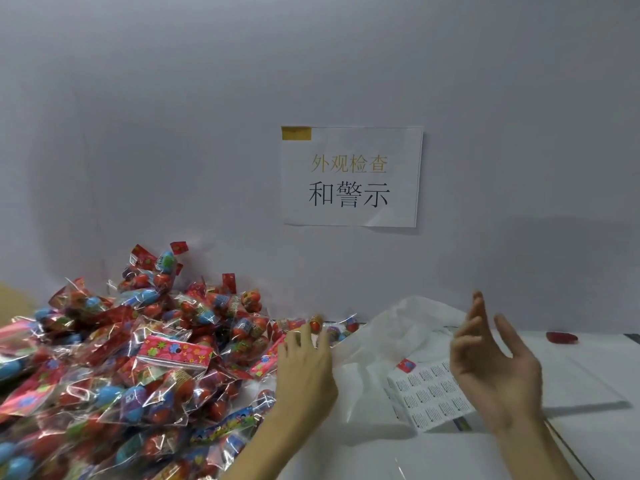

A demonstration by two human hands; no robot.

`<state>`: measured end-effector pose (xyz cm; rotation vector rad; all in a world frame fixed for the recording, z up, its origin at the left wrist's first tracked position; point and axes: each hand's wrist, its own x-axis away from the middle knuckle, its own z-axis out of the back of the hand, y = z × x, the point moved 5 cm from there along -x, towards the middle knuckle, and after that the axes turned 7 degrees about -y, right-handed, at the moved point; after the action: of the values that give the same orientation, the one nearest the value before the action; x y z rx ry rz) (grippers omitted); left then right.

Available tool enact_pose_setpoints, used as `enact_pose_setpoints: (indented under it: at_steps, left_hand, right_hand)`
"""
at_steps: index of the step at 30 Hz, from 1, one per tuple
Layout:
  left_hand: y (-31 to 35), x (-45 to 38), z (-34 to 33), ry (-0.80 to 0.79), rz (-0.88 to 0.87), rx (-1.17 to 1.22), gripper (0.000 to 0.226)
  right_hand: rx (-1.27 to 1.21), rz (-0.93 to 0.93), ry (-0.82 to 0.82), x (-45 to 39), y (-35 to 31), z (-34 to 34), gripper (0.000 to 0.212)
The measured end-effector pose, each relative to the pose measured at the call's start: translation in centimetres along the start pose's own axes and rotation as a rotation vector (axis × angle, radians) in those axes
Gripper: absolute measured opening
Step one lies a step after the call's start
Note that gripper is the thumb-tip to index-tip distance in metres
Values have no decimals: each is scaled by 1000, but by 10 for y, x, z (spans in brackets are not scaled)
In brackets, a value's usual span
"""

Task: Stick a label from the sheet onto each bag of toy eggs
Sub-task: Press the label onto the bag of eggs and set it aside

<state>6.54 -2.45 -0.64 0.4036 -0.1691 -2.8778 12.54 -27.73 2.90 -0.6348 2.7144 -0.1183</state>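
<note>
A large heap of clear bags of toy eggs point(138, 368) with red flowered header cards covers the left half of the white table. My left hand point(306, 372) reaches forward with straight fingers onto the heap's right edge, its fingertips near a bag by the wall point(317, 323). The label sheet point(426, 398), white with rows of small printed labels, lies on the table right of centre. My right hand point(491, 362) hovers above the sheet's right end, fingers spread and relaxed, holding nothing.
A crumpled white plastic bag point(408, 327) lies behind the label sheet. A small red object point(561, 337) sits at the far right by the wall. A paper sign point(351, 176) is taped to the grey wall. The table's bare surface point(571, 382) extends right.
</note>
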Motion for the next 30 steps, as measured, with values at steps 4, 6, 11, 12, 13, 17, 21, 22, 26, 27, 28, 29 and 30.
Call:
enact_pose_setpoints:
  at_steps: [4, 6, 11, 12, 13, 17, 21, 22, 26, 27, 28, 29, 30]
  left_hand:
    - [-25, -33, 7, -184, 33, -341, 67]
    - [-35, -48, 0, -254, 3, -305, 68]
    - [-52, -71, -13, -315, 30, -210, 53]
    - [-55, -73, -12, -338, 55, -216, 50]
    - [-57, -74, -12, -367, 78, -221, 48]
    - [-56, -77, -2, -355, 103, -107, 45]
    - [-65, -73, 17, -178, 139, 370, 29]
    - [-65, -69, 22, -109, 138, 512, 28]
    - [-51, -46, 59, 280, 95, 901, 36]
    - [-43, -38, 63, 297, 93, 1044, 29]
    - [-36, -28, 61, 273, 101, 1217, 31]
    - [-29, -18, 56, 236, 124, 1385, 41]
    - [-23, -8, 47, 204, 150, 1509, 49]
  right_hand:
    - [251, -100, 154, -6, 29, 10, 36]
    - [328, -149, 207, -6, 38, 12, 36]
    - [411, -194, 239, -8, 52, 18, 35]
    - [422, -199, 245, -9, 53, 19, 35]
    - [430, -205, 251, -8, 54, 20, 34]
    - [480, -223, 275, -7, 60, 24, 33]
    - [482, -234, 294, -7, 61, 31, 32]
    - [480, -231, 299, -7, 60, 32, 32]
    - [507, -236, 308, -8, 60, 35, 33]
    - [530, -246, 304, -8, 60, 35, 36]
    - [563, -262, 293, -7, 61, 35, 39]
    - [607, -279, 275, -7, 63, 35, 40]
    - [666, -295, 248, -7, 67, 34, 40]
